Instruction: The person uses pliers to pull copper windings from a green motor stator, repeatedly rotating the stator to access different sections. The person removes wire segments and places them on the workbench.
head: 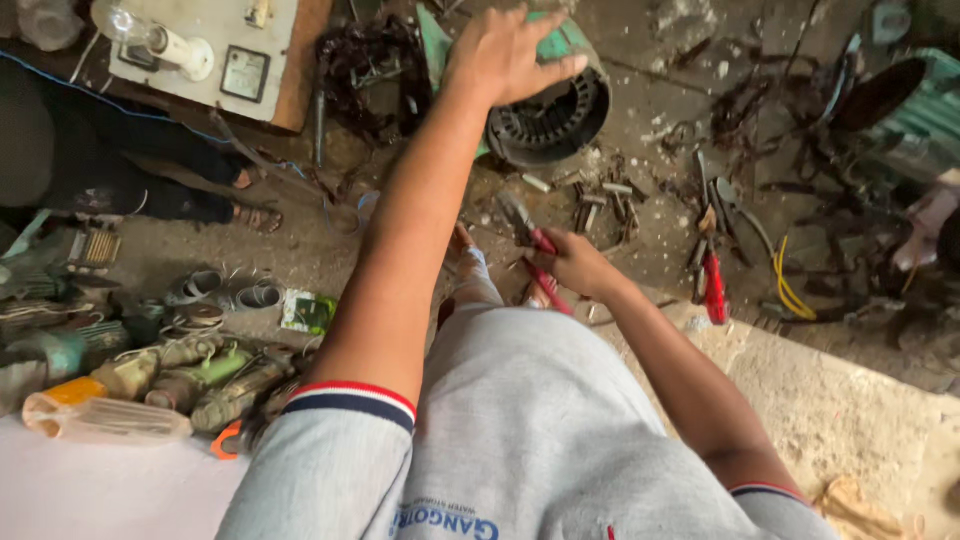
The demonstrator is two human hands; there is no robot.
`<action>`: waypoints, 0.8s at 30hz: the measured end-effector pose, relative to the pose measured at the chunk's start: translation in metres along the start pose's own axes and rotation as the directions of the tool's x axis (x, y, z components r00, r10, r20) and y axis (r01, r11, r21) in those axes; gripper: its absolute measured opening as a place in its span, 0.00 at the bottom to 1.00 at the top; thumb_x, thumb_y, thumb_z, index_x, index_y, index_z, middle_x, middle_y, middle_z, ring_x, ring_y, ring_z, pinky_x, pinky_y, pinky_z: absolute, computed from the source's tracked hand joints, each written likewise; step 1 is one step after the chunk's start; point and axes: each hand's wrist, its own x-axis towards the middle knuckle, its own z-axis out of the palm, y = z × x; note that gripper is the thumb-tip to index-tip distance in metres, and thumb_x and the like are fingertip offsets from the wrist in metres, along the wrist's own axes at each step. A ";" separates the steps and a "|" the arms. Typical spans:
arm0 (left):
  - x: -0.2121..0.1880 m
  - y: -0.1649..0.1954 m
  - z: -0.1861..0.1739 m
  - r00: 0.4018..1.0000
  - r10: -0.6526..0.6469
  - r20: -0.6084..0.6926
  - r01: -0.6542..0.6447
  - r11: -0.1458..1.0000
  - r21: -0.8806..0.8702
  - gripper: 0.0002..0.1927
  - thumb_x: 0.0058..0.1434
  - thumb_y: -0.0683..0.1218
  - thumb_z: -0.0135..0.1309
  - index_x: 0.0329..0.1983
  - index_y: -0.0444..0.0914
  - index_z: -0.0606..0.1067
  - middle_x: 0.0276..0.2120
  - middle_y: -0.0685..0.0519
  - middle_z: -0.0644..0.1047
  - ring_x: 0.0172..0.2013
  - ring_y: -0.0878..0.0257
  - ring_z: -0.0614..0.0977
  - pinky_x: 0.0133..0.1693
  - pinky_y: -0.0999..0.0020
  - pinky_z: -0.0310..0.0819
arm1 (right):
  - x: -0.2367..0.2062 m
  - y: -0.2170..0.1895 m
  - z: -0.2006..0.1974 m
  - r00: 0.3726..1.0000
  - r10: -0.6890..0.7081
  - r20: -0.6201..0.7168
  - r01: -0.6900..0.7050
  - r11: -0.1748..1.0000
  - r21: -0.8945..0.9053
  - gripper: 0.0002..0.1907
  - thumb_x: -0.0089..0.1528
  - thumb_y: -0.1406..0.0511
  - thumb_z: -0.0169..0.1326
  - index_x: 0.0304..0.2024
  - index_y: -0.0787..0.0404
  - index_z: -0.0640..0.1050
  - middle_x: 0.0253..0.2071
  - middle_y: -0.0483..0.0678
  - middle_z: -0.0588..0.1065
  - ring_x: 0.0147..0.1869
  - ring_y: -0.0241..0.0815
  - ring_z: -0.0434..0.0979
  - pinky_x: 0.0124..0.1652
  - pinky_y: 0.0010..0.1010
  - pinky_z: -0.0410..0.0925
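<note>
Green motor stator tilted on floor; red-handled pliers held.

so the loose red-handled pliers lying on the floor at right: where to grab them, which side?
Take the red-handled pliers by the red handles, coming straight down from above. They lie flat on the floor, handles toward the person and metal jaws pointing away into the scrap, so the handle end is the freer one. The right hand is nearest but already holds another red-handled tool; the left hand rests on the motor stator.
</note>
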 end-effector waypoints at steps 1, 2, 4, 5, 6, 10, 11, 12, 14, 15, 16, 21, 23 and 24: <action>-0.001 0.000 -0.003 0.996 -0.036 0.084 0.038 0.999 -0.020 0.48 0.63 0.86 0.35 0.73 0.52 0.67 0.60 0.36 0.74 0.52 0.37 0.81 0.52 0.45 0.78 | 0.008 -0.005 -0.002 0.999 0.035 0.019 -0.039 0.964 0.263 0.14 0.68 0.58 0.58 0.50 0.57 0.75 0.34 0.50 0.74 0.35 0.43 0.73 0.38 0.36 0.72; -0.003 0.001 -0.006 0.981 -0.071 0.179 0.080 0.996 -0.040 0.49 0.61 0.87 0.36 0.74 0.53 0.66 0.59 0.36 0.74 0.51 0.37 0.81 0.52 0.46 0.77 | 0.014 -0.010 0.000 0.996 0.072 0.055 -0.090 0.855 0.511 0.16 0.67 0.59 0.58 0.54 0.55 0.75 0.36 0.45 0.72 0.36 0.36 0.73 0.39 0.33 0.74; -0.005 0.006 -0.010 0.983 -0.104 0.149 0.115 0.991 -0.064 0.48 0.57 0.86 0.37 0.71 0.55 0.66 0.60 0.38 0.73 0.49 0.37 0.81 0.47 0.44 0.78 | 0.029 -0.020 -0.005 0.993 0.083 0.080 -0.115 0.757 0.643 0.14 0.70 0.60 0.57 0.55 0.56 0.74 0.39 0.44 0.72 0.37 0.36 0.72 0.36 0.30 0.68; -0.005 0.007 -0.011 0.985 -0.123 0.124 0.132 0.989 -0.073 0.48 0.55 0.86 0.38 0.70 0.56 0.66 0.60 0.39 0.73 0.48 0.37 0.81 0.44 0.43 0.79 | 0.038 -0.025 -0.009 0.993 0.079 0.089 -0.119 0.706 0.698 0.13 0.72 0.60 0.56 0.55 0.57 0.73 0.41 0.43 0.72 0.38 0.36 0.72 0.35 0.29 0.65; -0.004 0.009 -0.012 0.988 -0.109 0.108 0.115 0.992 -0.056 0.48 0.56 0.86 0.38 0.70 0.56 0.67 0.60 0.38 0.73 0.49 0.37 0.81 0.45 0.44 0.79 | 0.046 -0.031 -0.011 0.991 0.067 0.116 -0.131 0.665 0.736 0.12 0.71 0.61 0.55 0.54 0.58 0.72 0.41 0.45 0.74 0.40 0.39 0.76 0.38 0.32 0.68; -0.003 0.012 -0.010 0.984 -0.105 0.145 0.109 0.994 -0.021 0.49 0.56 0.87 0.36 0.72 0.56 0.64 0.61 0.37 0.72 0.48 0.36 0.81 0.45 0.44 0.80 | 0.063 -0.040 -0.011 0.972 -0.043 0.231 -0.188 0.449 0.873 0.13 0.70 0.60 0.50 0.52 0.61 0.71 0.41 0.51 0.78 0.45 0.50 0.83 0.46 0.41 0.77; -0.003 0.012 -0.009 0.978 -0.117 0.174 0.122 0.992 -0.022 0.50 0.55 0.87 0.35 0.72 0.56 0.63 0.61 0.37 0.71 0.47 0.36 0.81 0.44 0.44 0.80 | 0.065 -0.039 -0.010 0.963 -0.088 0.254 -0.202 0.386 0.900 0.14 0.70 0.59 0.49 0.52 0.61 0.72 0.42 0.51 0.78 0.46 0.51 0.83 0.47 0.43 0.77; -0.002 0.012 -0.007 0.980 -0.113 0.163 0.117 0.993 -0.021 0.50 0.55 0.87 0.35 0.72 0.56 0.63 0.61 0.37 0.71 0.48 0.36 0.81 0.44 0.44 0.80 | 0.066 -0.037 -0.009 0.961 -0.109 0.255 -0.201 0.359 0.911 0.15 0.70 0.58 0.49 0.52 0.61 0.72 0.42 0.51 0.78 0.46 0.51 0.83 0.47 0.44 0.77; -0.002 0.011 -0.006 0.985 -0.110 0.135 0.113 0.993 -0.014 0.50 0.55 0.88 0.34 0.72 0.57 0.64 0.61 0.38 0.72 0.48 0.37 0.81 0.45 0.44 0.80 | 0.069 -0.031 -0.004 0.953 -0.156 0.260 -0.203 0.309 0.929 0.16 0.70 0.56 0.49 0.52 0.60 0.72 0.42 0.51 0.78 0.46 0.52 0.84 0.48 0.46 0.77; -0.003 0.010 -0.006 0.985 -0.108 0.138 0.111 0.994 -0.019 0.50 0.56 0.88 0.34 0.72 0.57 0.64 0.61 0.38 0.72 0.48 0.36 0.81 0.45 0.44 0.80 | 0.071 -0.028 -0.001 0.951 -0.162 0.265 -0.210 0.292 0.933 0.15 0.70 0.56 0.49 0.50 0.59 0.72 0.40 0.49 0.77 0.44 0.50 0.83 0.47 0.47 0.77; -0.003 0.010 -0.006 0.984 -0.103 0.142 0.107 0.994 -0.025 0.50 0.56 0.88 0.34 0.72 0.57 0.64 0.61 0.38 0.72 0.48 0.36 0.81 0.45 0.44 0.80 | 0.073 -0.025 0.004 0.949 -0.166 0.269 -0.218 0.273 0.937 0.13 0.69 0.56 0.50 0.49 0.57 0.71 0.38 0.48 0.76 0.42 0.49 0.83 0.46 0.48 0.78; -0.004 0.011 -0.011 0.986 -0.088 0.142 0.093 0.995 -0.029 0.49 0.56 0.87 0.35 0.71 0.56 0.65 0.61 0.37 0.71 0.47 0.35 0.81 0.43 0.44 0.81 | 0.083 -0.021 0.032 0.967 -0.145 0.208 -0.186 0.149 0.971 0.16 0.74 0.54 0.52 0.42 0.57 0.68 0.31 0.45 0.70 0.27 0.39 0.71 0.29 0.34 0.67; -0.004 0.011 -0.014 0.980 -0.090 0.179 0.094 0.996 -0.009 0.49 0.55 0.86 0.36 0.70 0.55 0.66 0.61 0.35 0.70 0.46 0.35 0.81 0.42 0.45 0.81 | 0.087 -0.023 0.038 0.996 0.063 -0.066 0.017 0.583 0.812 0.16 0.73 0.55 0.52 0.40 0.58 0.67 0.26 0.43 0.68 0.23 0.37 0.65 0.24 0.34 0.62; -0.004 0.011 -0.016 0.983 -0.082 0.163 0.086 0.996 -0.012 0.49 0.56 0.86 0.36 0.71 0.55 0.66 0.61 0.35 0.71 0.46 0.35 0.81 0.43 0.44 0.81 | 0.088 -0.023 0.041 0.983 0.086 -0.161 0.056 0.697 0.715 0.15 0.72 0.55 0.52 0.40 0.58 0.68 0.25 0.43 0.68 0.23 0.37 0.65 0.24 0.35 0.62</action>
